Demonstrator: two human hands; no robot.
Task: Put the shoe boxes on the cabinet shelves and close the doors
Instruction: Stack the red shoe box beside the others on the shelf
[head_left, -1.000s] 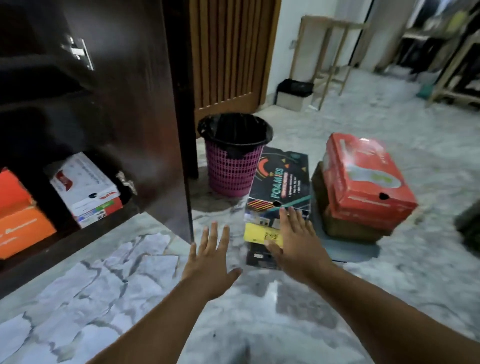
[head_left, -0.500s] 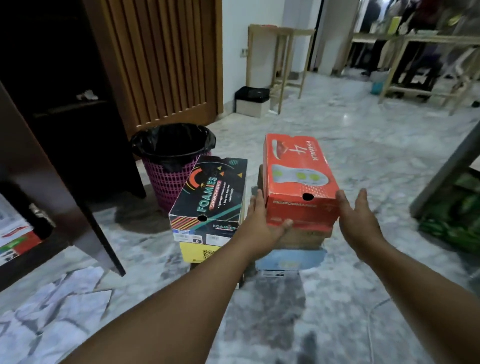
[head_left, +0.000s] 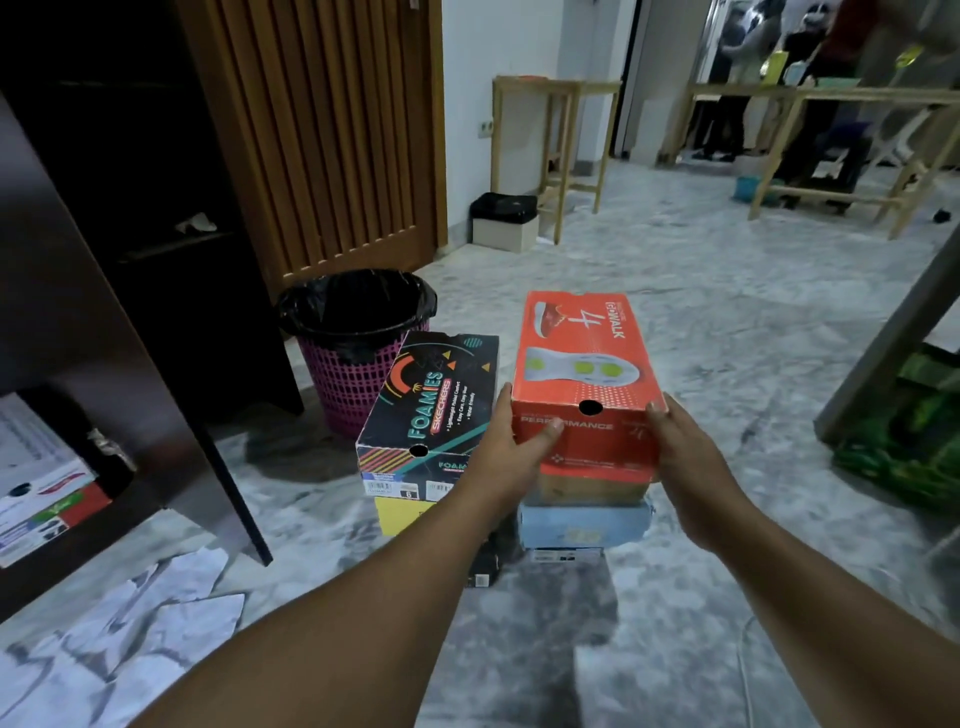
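red box (head_left: 584, 374), black multicoloured box (head_left: 431, 400), pink latticed bin (head_left: 358, 384), grey marbled floor (head_left: 727, 312)

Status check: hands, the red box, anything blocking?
Left hand and right hand grip red box at its ends. Box atop right stack. Black Foamies box close alongside.
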